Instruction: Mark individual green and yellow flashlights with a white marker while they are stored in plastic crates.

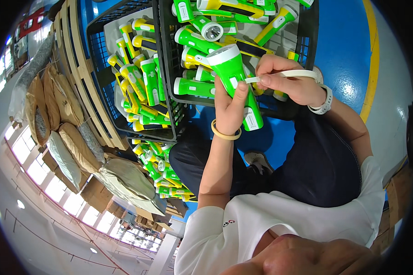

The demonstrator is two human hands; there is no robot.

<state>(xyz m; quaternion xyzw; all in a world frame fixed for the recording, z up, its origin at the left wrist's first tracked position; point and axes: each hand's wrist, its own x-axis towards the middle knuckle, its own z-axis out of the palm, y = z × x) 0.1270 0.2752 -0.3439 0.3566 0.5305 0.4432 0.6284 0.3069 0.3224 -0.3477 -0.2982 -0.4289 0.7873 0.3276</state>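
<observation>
My left hand (228, 107) is wrapped round a green flashlight (234, 75) with a white head, thumb along its side. The flashlight is tilted, its head pointing up and to the left, above a black crate. In my right hand (291, 85) a narrow white strip (298, 73) is pinched between thumb and fingers. One end of the strip reaches the flashlight's side by my left thumb; whether it is fixed there I cannot tell. The rest bends back over my right hand.
Under my hands stands a black crate (313, 34) with many green and yellow flashlights. Left of it is another filled crate (140, 134), and more flashlights (163, 167) lie nearer. Wooden pallets (80, 59) and brown sacks (78, 142) line the left. The floor (346, 55) is blue.
</observation>
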